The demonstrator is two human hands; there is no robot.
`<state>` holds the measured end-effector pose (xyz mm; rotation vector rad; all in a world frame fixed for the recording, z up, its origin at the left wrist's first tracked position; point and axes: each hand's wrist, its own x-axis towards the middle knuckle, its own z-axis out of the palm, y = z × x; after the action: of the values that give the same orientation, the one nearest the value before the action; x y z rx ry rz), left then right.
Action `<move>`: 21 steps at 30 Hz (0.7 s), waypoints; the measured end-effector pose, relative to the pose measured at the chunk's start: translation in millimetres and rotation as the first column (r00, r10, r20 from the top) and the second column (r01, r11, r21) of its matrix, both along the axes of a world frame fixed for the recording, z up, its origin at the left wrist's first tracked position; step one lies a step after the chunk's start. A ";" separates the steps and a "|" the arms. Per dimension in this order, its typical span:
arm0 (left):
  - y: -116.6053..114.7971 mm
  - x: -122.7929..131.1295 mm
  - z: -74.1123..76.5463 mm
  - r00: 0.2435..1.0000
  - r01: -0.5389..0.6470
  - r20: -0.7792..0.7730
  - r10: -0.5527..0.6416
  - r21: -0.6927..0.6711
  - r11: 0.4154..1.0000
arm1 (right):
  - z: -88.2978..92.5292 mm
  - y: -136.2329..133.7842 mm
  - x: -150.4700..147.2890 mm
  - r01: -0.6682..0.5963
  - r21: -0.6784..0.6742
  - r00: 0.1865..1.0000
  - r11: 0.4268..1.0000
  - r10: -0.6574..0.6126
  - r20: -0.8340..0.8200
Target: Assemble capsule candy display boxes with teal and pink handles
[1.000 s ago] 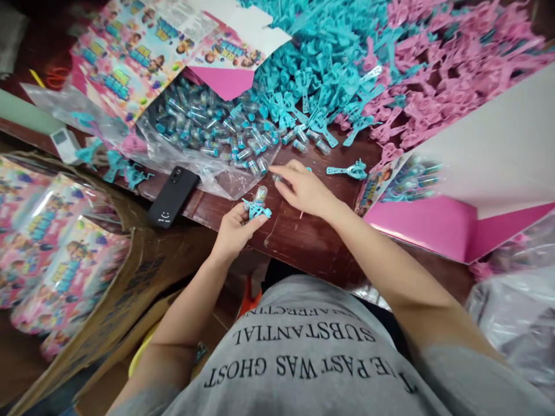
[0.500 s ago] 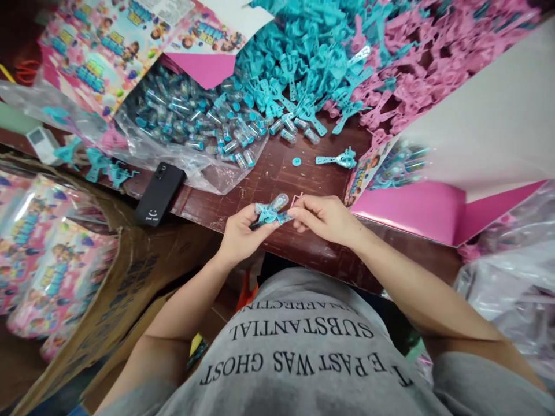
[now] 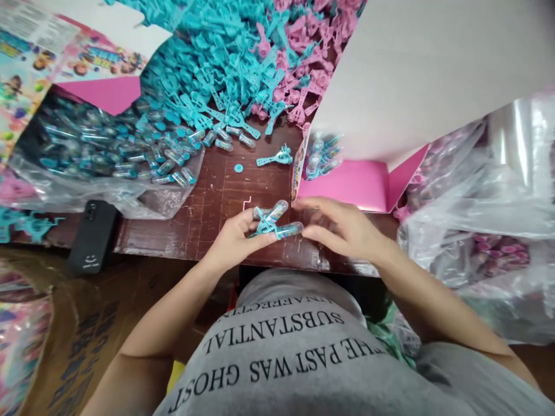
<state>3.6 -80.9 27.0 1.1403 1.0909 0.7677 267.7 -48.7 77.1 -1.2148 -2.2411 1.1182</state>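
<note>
My left hand [image 3: 234, 237] is closed around a blue plastic toy [image 3: 263, 224] with two clear capsules. One capsule [image 3: 278, 211] tilts up and away. The other capsule [image 3: 289, 230] points right, toward my right hand [image 3: 340, 228]. That hand has its thumb and fingers apart beside the capsule's rounded tip, with nothing seen between them. Just beyond my left hand lies a thin pink bent piece [image 3: 247, 203]. Farther off on the table are a small blue toothed disc [image 3: 238, 168] and a loose blue toy part [image 3: 275, 156].
Capsules [image 3: 169, 159] fill a plastic bag at left, behind a black phone [image 3: 93, 234]. Blue parts [image 3: 199, 63] and pink parts [image 3: 310, 58] are heaped at the back. An open carton with a pink inner flap [image 3: 347, 185] stands right, holding several toys [image 3: 323, 156].
My right hand has let go of the toy and spread its fingers, and the second capsule now shows in full. The view has swung right, bringing more of the carton and bags into sight.
</note>
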 end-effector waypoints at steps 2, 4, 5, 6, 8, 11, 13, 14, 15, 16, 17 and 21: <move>7.7 13.5 2.6 0.972 0.187 0.188 -0.144 -0.241 0.952 | 4.5 -0.1 16.6 -0.139 0.151 0.990 0.979 0.134 0.043; 13.9 26.7 4.8 0.912 0.363 0.319 -0.259 -0.329 0.872 | 9.0 1.0 29.1 -0.305 0.222 0.952 0.926 0.292 0.091; 17.2 31.8 5.4 0.886 0.415 0.351 -0.304 -0.304 0.858 | 11.5 2.0 34.5 -0.353 0.237 0.936 0.905 0.341 0.093; 21.2 34.9 5.3 0.874 0.429 0.353 -0.334 -0.238 0.871 | 14.2 3.4 39.9 -0.363 0.252 0.932 0.897 0.354 0.081; 33.5 34.2 2.4 0.925 0.312 0.234 -0.299 -0.020 0.950 | 19.4 7.3 51.0 -0.250 0.306 0.968 0.919 0.244 0.058; 67.3 22.0 -10.6 0.975 0.008 -0.208 0.083 0.403 0.915 | 22.9 16.5 62.7 0.053 0.406 0.980 0.912 -0.125 0.152; 97.4 17.2 -24.6 0.831 0.031 -0.464 0.305 0.588 0.809 | 20.9 24.2 62.3 0.130 0.433 0.925 0.892 -0.267 0.271; 112.8 18.2 -32.3 0.767 0.097 -0.542 0.343 0.627 0.773 | 19.4 28.0 59.6 0.132 0.426 0.902 0.895 -0.287 0.324; 127.3 21.6 -39.9 0.726 0.167 -0.593 0.348 0.643 0.747 | 18.0 31.6 55.8 0.122 0.409 0.884 0.904 -0.286 0.369; 140.1 27.2 -46.8 0.701 0.228 -0.628 0.339 0.647 0.727 | 17.1 34.8 51.7 0.108 0.386 0.871 0.916 -0.274 0.407; 150.9 34.3 -52.4 0.684 0.275 -0.653 0.325 0.644 0.714 | 16.8 37.7 47.7 0.097 0.362 0.862 0.927 -0.260 0.435; 169.2 60.1 -59.5 0.625 0.345 -0.728 0.283 0.583 0.735 | 18.8 47.7 39.8 0.044 0.277 0.863 0.960 -0.176 0.474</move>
<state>63.8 88.3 -32.5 2.3019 1.5537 0.6424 307.5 -1.0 95.9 -1.6313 -2.5328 0.4751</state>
